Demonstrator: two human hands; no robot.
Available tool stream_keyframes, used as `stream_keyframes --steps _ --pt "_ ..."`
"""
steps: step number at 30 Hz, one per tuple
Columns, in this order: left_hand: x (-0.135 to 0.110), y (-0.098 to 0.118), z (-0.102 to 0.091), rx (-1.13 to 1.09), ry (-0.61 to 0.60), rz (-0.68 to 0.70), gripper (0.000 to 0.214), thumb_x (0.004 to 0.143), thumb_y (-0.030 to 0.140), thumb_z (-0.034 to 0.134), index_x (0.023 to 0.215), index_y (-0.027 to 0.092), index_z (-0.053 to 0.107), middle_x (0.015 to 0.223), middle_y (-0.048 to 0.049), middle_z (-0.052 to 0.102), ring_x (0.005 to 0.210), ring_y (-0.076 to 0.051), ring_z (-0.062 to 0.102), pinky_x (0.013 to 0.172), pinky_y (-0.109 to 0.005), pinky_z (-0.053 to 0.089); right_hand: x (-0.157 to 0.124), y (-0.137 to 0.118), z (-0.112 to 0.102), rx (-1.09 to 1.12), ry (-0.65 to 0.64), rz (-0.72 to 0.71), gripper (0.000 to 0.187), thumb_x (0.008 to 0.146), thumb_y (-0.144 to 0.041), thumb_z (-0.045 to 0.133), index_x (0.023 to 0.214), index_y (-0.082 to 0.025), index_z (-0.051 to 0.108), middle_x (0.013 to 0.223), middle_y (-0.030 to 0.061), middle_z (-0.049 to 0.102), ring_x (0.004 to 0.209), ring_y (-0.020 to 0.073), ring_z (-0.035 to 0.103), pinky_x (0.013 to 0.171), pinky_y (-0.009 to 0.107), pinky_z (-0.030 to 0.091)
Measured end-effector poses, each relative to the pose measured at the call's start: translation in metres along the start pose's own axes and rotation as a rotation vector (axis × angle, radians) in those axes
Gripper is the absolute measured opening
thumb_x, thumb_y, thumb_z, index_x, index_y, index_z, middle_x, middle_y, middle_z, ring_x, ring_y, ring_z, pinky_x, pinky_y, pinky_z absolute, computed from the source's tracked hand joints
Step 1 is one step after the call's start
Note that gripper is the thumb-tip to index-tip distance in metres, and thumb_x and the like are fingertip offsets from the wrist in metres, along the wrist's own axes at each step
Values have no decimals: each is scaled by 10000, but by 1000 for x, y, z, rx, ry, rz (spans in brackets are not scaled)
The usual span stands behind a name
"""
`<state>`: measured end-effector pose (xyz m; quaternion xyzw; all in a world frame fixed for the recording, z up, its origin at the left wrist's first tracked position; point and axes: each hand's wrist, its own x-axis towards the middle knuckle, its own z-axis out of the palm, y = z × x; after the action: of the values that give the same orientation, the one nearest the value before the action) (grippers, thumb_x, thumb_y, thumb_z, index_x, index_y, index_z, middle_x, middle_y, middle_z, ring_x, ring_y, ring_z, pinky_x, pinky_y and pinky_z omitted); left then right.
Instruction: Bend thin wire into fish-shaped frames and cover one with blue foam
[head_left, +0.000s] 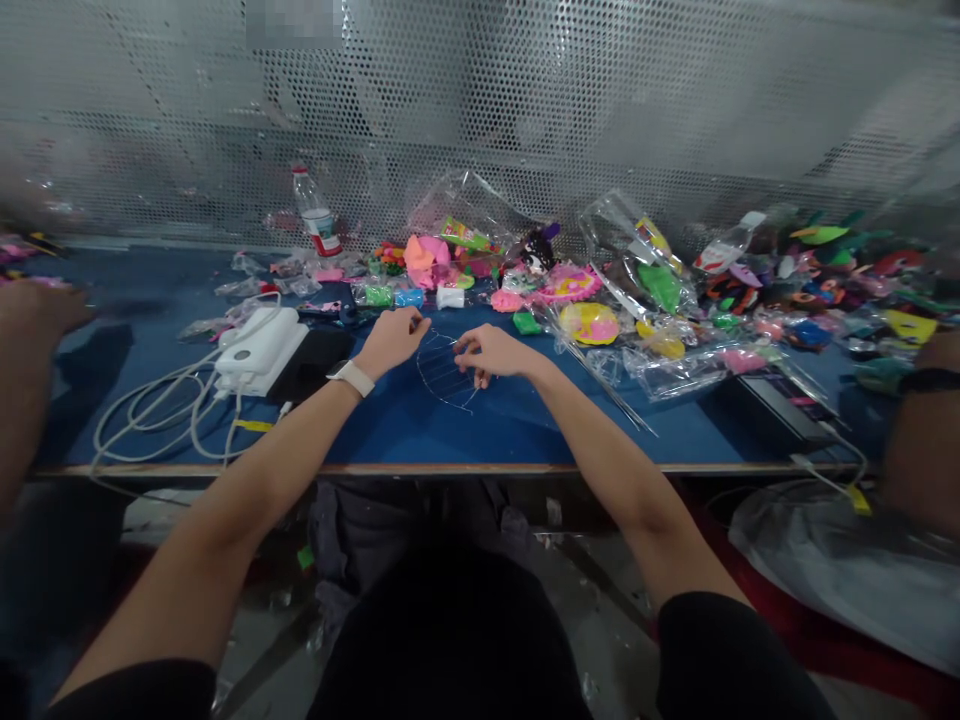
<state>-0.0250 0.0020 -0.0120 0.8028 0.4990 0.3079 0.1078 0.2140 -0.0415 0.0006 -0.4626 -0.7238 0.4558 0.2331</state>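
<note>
Between my hands is a thin, clear or silvery wire-like frame (444,402), with a curved edge and fine lines running across it. My left hand (390,340), with a pale watch strap at the wrist, has its fingertips pinched at the frame's upper left; what exactly lies in the pinch is too small to see. The fingers of my right hand (491,355) are curled together on the frame's right side. Just beyond stand small spools: a white one (451,297), a blue one (409,298) and a green one (378,295).
A white power adapter (259,350) with looped cables lies left, beside a black object (311,362). Colourful foam pieces and plastic bags (660,290) crowd the back and right. Thin metal rods (607,385) lie right. A bottle (319,215) stands behind. Other people's arms (30,350) show at both sides.
</note>
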Motion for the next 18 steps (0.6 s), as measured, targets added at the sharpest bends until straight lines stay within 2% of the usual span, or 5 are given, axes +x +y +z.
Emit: stream_keyframes --steps 2,5,8,15,18 --pt "1 -7 0 114 13 15 153 1013 272 606 963 181 717 830 -87 746 778 -219 686 798 -332 534 0 1 -7 -166 77 -11 228 894 -356 878 899 -160 762 752 95 764 481 175 643 484 344 555" --pt "1 -13 -1 233 -46 10 199 1006 218 589 1141 172 727 1072 -130 769 1003 -267 698 912 -372 536 -2 2 -22 -441 201 -44 192 878 -308 900 795 -184 780 770 92 740 683 221 698 692 370 573" --pt "2 -13 -1 340 -103 31 236 1029 215 553 1187 163 720 1223 -163 742 1151 -310 668 990 -418 520 -9 3 -42 -674 264 68 142 863 -265 901 812 -188 794 856 102 754 859 265 724 824 383 546" --pt "5 -12 -2 521 -147 45 248 1033 252 556 1199 171 723 1283 -175 713 1287 -384 588 1097 -530 444 -38 6 -95 -835 92 453 190 871 -214 865 712 -183 766 579 26 669 627 198 701 664 302 512" --pt "5 -14 -10 573 -144 2 273 1023 276 568 1231 171 710 1338 -193 684 1328 -412 562 1109 -556 431 -55 14 -122 -748 125 557 120 829 -226 902 788 -190 795 591 7 687 569 173 686 584 263 499"
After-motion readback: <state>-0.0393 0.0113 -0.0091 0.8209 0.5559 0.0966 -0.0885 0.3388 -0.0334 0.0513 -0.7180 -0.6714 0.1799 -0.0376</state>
